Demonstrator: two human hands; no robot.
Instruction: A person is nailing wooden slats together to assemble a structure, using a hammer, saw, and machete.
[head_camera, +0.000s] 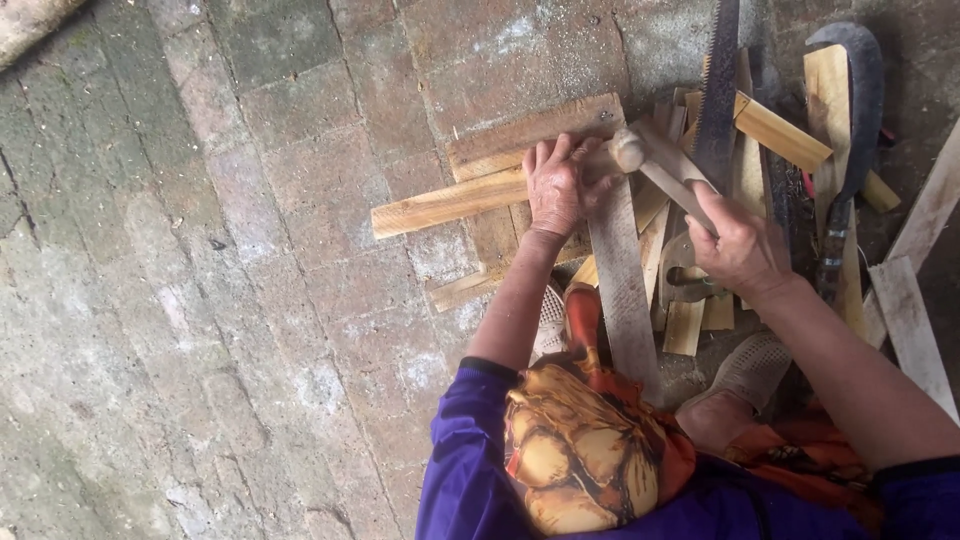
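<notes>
My left hand (560, 185) lies fingers-down on a pale wooden slat (440, 205) that rests across a darker board (535, 135) on the brick floor. My right hand (740, 245) is closed around the wooden handle of a hammer (665, 165). The hammer's rounded head (628, 150) sits just beside the fingertips of my left hand, over the slats. A long grey plank (622, 290) runs from under my left hand back towards my feet.
A hand saw (718, 90) and a curved dark blade (862, 100) lie on a heap of wooden offcuts (780, 135) at the upper right. More pale planks (910, 320) lie at the right edge. My mesh shoes (755, 365) stand by the pile. Brick paving (200, 280) spreads left.
</notes>
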